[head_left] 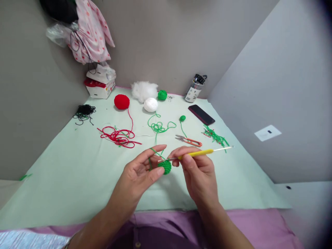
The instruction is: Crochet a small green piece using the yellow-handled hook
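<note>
Between the thumb and fingers of my left hand (140, 169) is a small round green crochet piece (166, 167). Green yarn (156, 152) loops over the raised left index finger and runs back to a loose green tangle (159, 127). My right hand (198, 173) grips a crochet hook (198, 154) by its yellow handle. The hook's metal tip lies at the top edge of the green piece; whether it passes through a stitch is too small to tell. Beyond my right hand lie orange-handled thread snips (190, 140).
Farther back are a red yarn ball (121, 102), red loose yarn (118, 137), a white ball (150, 104), fluffy stuffing (144, 91), and green balls (162, 95). Black yarn (85, 112) lies left; a phone (201, 114), green scraps (215, 135) and a pen cup (193, 90) are right.
</note>
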Tool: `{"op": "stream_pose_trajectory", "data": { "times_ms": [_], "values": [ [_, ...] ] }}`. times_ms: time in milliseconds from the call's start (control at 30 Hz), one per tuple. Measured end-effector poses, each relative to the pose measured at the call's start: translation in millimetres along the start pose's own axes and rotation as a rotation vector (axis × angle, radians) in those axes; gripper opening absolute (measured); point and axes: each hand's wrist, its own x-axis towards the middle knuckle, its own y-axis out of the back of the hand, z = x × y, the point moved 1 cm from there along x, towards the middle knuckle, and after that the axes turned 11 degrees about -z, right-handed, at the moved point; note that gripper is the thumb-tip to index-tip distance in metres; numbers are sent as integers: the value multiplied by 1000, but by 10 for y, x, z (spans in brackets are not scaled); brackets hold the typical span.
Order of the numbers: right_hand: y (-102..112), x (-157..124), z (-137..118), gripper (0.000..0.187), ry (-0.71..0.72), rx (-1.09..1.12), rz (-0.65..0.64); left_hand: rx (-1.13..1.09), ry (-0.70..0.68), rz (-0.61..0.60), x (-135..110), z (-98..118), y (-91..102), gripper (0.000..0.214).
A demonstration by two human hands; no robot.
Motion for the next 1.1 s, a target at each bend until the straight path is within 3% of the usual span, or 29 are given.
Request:
{"op": "stream_pose_trajectory", "data": {
  "times_ms": [167,333,433,600,700,800,867,933,1033,1100],
  "values": [
    [33,21,-4,21,-49,57,-25,56,-9,13,13,21,49,37],
    [23,-31,-49,20,3,-17,-65,130,-33,44,2,26,74,38],
    [-6,-70,-109,22,99,-220,-73,180,-46,76,-11,25,72,38],
    [-51,-109,-146,23,410,-689,-207,216,-82,128,-1,23,43,38],
    [-57,-129,-116,25,526,-945,-220,111,-79,116,17,10,29,45],
    [-60,-151,-95,35,548,-1064,-205,-132,26,25,35,5,15,50],
    [-57,-156,-97,37,519,-973,-153,-286,115,-38,43,17,12,51],
    [-47,-141,-100,30,437,-719,-70,-347,142,-48,48,37,23,49],
    [-41,-84,-85,22,260,-311,33,-298,85,-30,48,53,42,43],
    [-56,-43,-68,19,173,-185,19,-228,51,-56,43,44,38,39]
  ]
}}
